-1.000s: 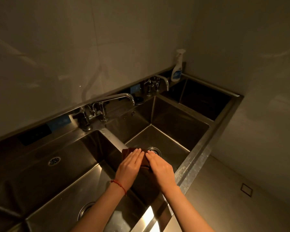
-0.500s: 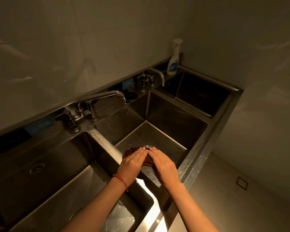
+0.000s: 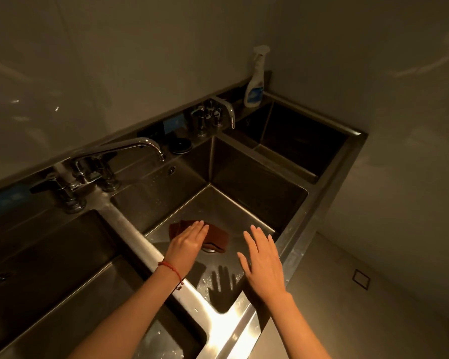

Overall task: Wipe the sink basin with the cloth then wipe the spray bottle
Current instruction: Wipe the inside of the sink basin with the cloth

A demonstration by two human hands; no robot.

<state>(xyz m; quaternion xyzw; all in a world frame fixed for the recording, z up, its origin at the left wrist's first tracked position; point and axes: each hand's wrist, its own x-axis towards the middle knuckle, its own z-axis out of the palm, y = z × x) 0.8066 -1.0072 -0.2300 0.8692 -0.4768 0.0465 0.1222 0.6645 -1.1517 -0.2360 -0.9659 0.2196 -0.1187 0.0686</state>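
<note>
A blue label is seen on the bottle (image 3: 254, 85), unreadable. The cloth (image 3: 213, 237) is pressed flat on the basin (image 3: 244, 177) floor under the left hand (image 3: 188, 243). The right hand (image 3: 263, 260), earlier on the cloth, is now spread open, empty, apart.

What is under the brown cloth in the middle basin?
The cloth lies flat on the middle basin floor under the left hand. A sliver of drain rim shows at its near edge; the rest is covered.
</note>
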